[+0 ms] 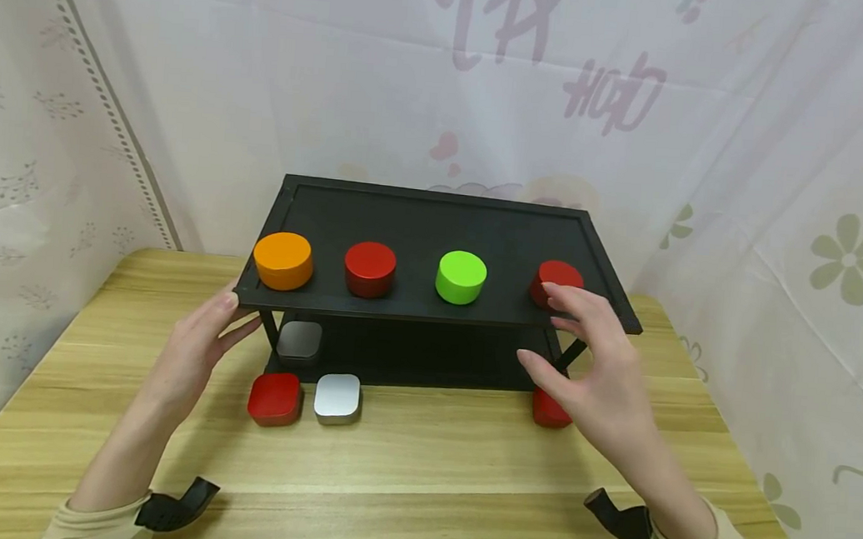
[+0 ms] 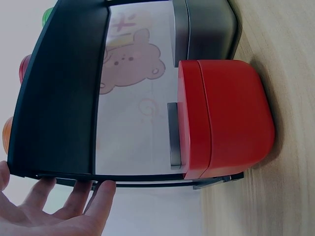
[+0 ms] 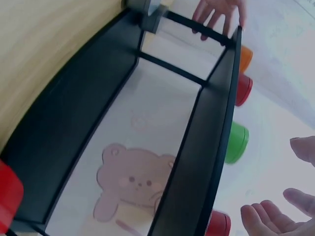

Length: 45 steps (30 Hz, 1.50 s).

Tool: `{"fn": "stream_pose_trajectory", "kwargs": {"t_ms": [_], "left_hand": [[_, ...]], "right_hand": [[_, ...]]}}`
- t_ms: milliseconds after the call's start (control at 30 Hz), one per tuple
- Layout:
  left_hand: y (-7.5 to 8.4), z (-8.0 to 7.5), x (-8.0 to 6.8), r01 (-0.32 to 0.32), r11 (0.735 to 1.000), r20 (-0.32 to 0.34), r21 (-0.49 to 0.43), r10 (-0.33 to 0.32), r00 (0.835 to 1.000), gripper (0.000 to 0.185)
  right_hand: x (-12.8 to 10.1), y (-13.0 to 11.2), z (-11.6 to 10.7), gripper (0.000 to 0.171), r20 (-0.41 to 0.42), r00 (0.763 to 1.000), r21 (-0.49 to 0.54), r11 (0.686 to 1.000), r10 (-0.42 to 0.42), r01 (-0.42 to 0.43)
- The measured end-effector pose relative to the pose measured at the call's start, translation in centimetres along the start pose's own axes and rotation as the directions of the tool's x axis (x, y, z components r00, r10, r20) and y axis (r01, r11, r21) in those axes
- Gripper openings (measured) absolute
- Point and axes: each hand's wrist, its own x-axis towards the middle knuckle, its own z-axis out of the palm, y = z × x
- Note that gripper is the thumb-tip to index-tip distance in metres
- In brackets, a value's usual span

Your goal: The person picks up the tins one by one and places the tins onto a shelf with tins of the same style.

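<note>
Black two-tier rack (image 1: 435, 220) on wooden table (image 1: 418, 461), carrying four round tins in a row on top. Left hand (image 1: 196, 349) open, fingertips against left front corner; right hand (image 1: 593, 373) open, just off right-end red tin (image 1: 557, 278), gripping nothing. Square tins on table apparently unplaced.

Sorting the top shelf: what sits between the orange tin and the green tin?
In the head view, one round red tin sits between the orange tin and the green tin.
</note>
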Motion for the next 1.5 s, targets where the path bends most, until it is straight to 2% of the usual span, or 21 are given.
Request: {"fn": "stream_pose_trajectory", "kwargs": {"t_ms": [167,433,1000,1500], "left_hand": [[0.0,0.0,0.0,-0.008,1.000,-0.001,-0.010,0.008,1.000,0.046],[0.0,0.0,0.0,-0.005,1.000,0.000,-0.006,0.005,1.000,0.046],[0.0,0.0,0.1,0.003,1.000,-0.001,0.015,-0.003,1.000,0.047],[0.0,0.1,0.1,-0.011,1.000,-0.003,-0.010,0.011,1.000,0.046]], "right_hand": [[-0.5,-0.2,1.3,0.072,0.049,0.999,0.046,0.999,-0.020,0.018],[-1.2,-0.3,3.0,0.067,0.107,0.994,0.093,0.996,-0.003,-0.007],[-1.7,-0.3,5.6,0.062,0.138,0.990,0.160,0.987,0.008,-0.030],[-1.7,0.2,8.3,0.056,0.195,0.980,0.152,0.986,0.039,-0.069]]}}
